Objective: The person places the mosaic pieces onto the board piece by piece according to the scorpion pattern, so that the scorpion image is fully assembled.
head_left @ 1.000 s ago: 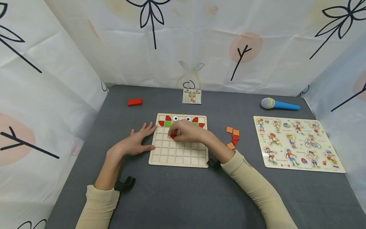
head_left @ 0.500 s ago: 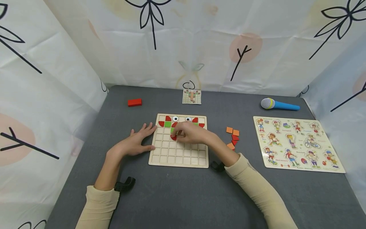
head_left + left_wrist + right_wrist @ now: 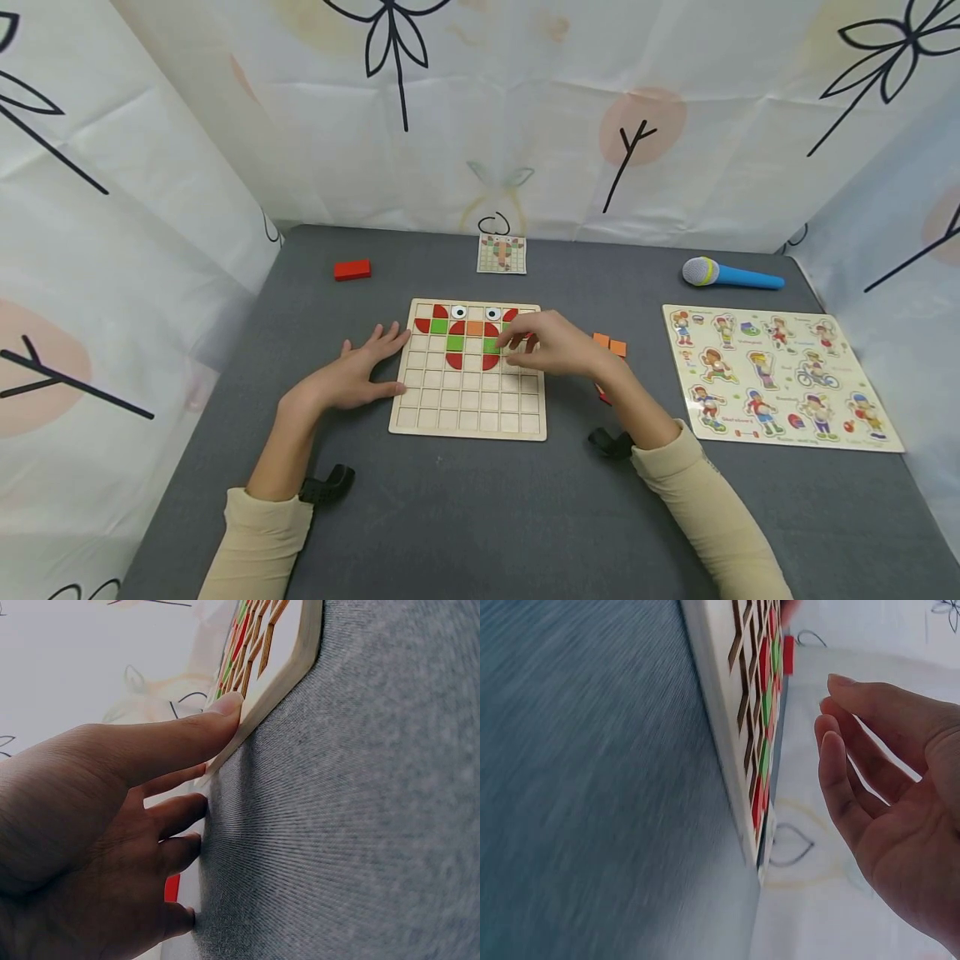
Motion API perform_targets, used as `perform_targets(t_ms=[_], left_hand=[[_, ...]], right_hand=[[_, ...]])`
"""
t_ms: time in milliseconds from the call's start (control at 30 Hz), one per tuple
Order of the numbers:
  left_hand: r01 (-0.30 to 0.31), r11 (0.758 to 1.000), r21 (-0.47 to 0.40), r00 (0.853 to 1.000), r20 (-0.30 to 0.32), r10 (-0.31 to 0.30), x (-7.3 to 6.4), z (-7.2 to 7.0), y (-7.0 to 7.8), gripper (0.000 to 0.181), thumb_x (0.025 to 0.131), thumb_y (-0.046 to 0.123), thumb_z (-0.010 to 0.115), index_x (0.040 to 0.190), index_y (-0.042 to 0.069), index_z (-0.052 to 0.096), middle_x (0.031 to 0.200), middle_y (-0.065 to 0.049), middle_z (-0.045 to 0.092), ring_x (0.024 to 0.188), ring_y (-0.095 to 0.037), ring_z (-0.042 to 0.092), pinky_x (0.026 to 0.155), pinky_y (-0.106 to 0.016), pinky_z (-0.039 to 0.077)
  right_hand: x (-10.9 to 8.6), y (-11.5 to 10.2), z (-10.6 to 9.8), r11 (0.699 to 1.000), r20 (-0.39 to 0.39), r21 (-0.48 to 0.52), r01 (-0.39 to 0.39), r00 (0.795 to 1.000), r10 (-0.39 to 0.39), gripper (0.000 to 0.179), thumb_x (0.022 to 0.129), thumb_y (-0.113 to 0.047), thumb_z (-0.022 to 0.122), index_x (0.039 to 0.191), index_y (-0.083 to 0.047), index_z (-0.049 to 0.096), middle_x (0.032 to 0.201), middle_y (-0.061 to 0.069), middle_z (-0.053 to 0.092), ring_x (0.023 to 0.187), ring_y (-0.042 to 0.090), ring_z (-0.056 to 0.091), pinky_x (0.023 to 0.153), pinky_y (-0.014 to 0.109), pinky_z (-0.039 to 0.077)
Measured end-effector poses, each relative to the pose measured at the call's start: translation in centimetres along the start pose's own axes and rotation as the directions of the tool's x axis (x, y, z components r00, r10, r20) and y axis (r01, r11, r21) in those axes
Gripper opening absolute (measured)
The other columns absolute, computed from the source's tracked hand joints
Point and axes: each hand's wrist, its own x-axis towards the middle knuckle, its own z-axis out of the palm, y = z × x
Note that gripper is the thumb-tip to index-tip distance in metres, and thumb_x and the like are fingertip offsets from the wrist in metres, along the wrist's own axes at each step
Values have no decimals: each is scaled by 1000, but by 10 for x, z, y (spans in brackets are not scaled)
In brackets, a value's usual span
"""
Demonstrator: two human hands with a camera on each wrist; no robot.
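Note:
A wooden grid board (image 3: 468,424) lies on the table with red, green and orange tiles in its upper cells. Two eye tiles (image 3: 459,312) sit near its top, and an orange tile (image 3: 475,328) lies between red pieces. My left hand (image 3: 341,375) rests flat and spread beside the board, its thumb (image 3: 225,705) touching the edge in the left wrist view. Over the board's right side hovers my right hand (image 3: 558,343), fingers loosely bent. In the right wrist view that hand (image 3: 896,780) holds nothing and is apart from the board.
Right of the board lie loose orange tiles (image 3: 618,348), partly hidden by my right wrist. Farther right are a picture puzzle board (image 3: 783,379) and a blue toy microphone (image 3: 750,277). Behind stand a pattern card (image 3: 502,254) and a red block (image 3: 352,270).
My right hand has moved right from the middle of the board, uncovering the red, green and orange tiles there. The left hand has stayed in place.

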Motion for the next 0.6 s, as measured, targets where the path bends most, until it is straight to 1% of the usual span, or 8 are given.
perform_targets(t_ms=[233, 367, 433, 500, 600], left_hand=[[7, 1000, 8, 1000, -2, -7, -1, 0, 1, 95, 102, 33, 77, 175, 14, 21, 183, -21, 9, 171, -48, 0, 127, -83, -6], [12, 1000, 5, 1000, -3, -12, -1, 0, 2, 95, 102, 33, 77, 175, 14, 21, 183, -21, 9, 171, -48, 1, 128, -82, -6], [13, 1000, 7, 1000, -3, -13, -1, 0, 2, 95, 102, 33, 77, 175, 14, 20, 183, -21, 8, 171, -48, 1, 128, -82, -6], [14, 1000, 8, 1000, -2, -14, -1, 0, 1, 95, 102, 33, 77, 175, 14, 20, 183, -21, 8, 171, -48, 1, 128, -82, -6], [14, 1000, 7, 1000, 0, -14, -1, 0, 1, 95, 102, 33, 77, 176, 14, 20, 184, -21, 7, 171, -48, 0, 128, -82, -6]], right_hand=[[-30, 13, -16, 996, -42, 0, -91, 995, 91, 23, 96, -7, 81, 119, -4, 80, 114, 11, 81, 100, 23, 76, 90, 45, 65], [-47, 25, -26, 989, -63, -1, -145, 987, 145, 27, 95, -7, 83, 122, -3, 79, 116, 14, 81, 105, 27, 76, 92, 50, 63], [-54, 32, -31, 986, -73, -19, -168, 983, 166, 29, 95, -8, 83, 123, -3, 79, 117, 15, 81, 106, 28, 75, 92, 50, 63], [-61, 37, -35, 979, -82, -40, -198, 977, 194, 31, 94, -7, 84, 124, -3, 78, 117, 16, 80, 104, 29, 74, 90, 46, 62], [-69, 45, -42, 968, -100, -71, -241, 967, 234, 33, 94, -7, 84, 126, -2, 77, 121, 18, 78, 104, 31, 72, 90, 47, 60]])
